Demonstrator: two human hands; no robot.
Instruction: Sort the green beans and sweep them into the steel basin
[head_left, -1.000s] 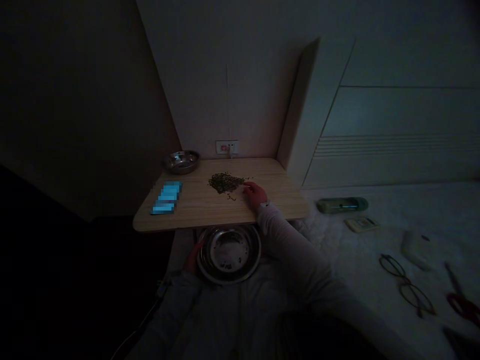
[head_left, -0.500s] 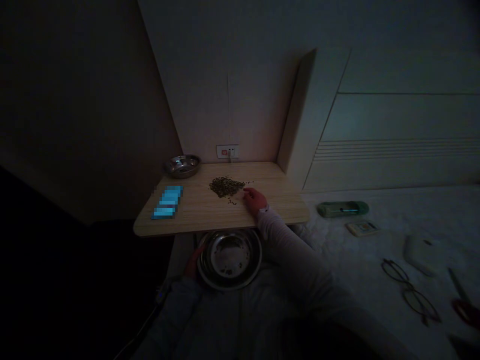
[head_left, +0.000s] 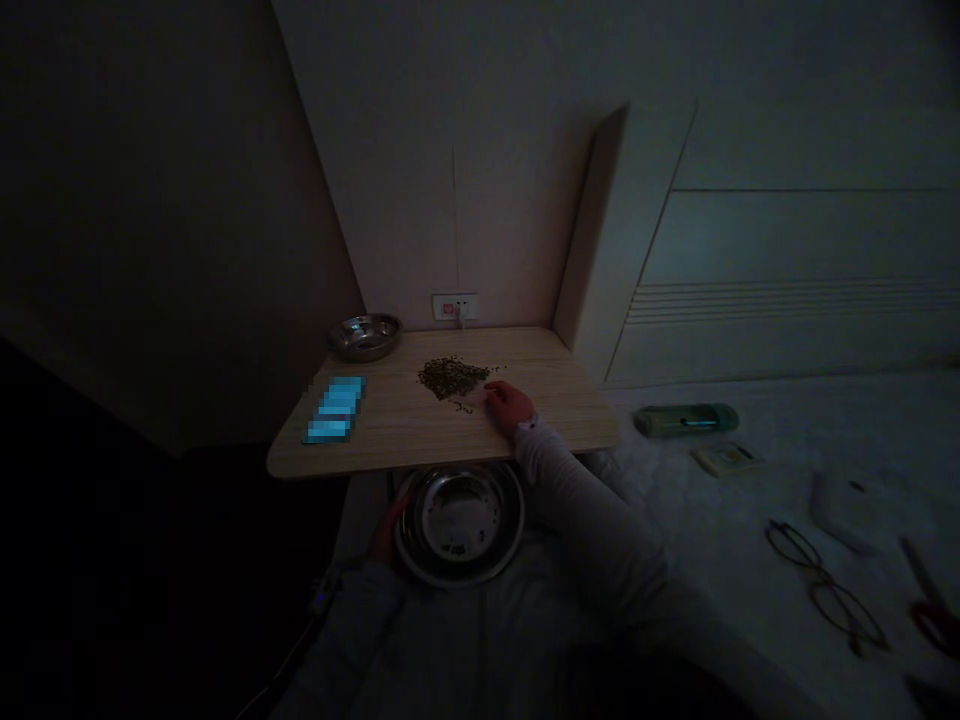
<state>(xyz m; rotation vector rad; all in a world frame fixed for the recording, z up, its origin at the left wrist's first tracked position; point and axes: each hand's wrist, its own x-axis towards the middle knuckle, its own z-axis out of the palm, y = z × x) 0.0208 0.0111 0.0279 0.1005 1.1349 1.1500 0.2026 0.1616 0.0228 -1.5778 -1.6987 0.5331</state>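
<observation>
Dim wall [head_left: 405, 200] backs a pale counter [head_left: 420, 440], bare wood running from the central seed pile [head_left: 450, 378] to its front edge. The right hand [head_left: 508, 405] curls beside the pile; whether it grips anything, I cannot tell. At lower centre, the left hand [head_left: 385, 530] holds a bowl [head_left: 459, 512] by its rim. The phone [head_left: 337, 405] screen, centre left, is pixelated past reading.

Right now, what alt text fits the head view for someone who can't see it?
A person's right hand is beside a heap of small grains on a wood-grain table; the left hand holds a metal bowl below the near edge. A second bowl and a lit screen are at the table's left.
</observation>
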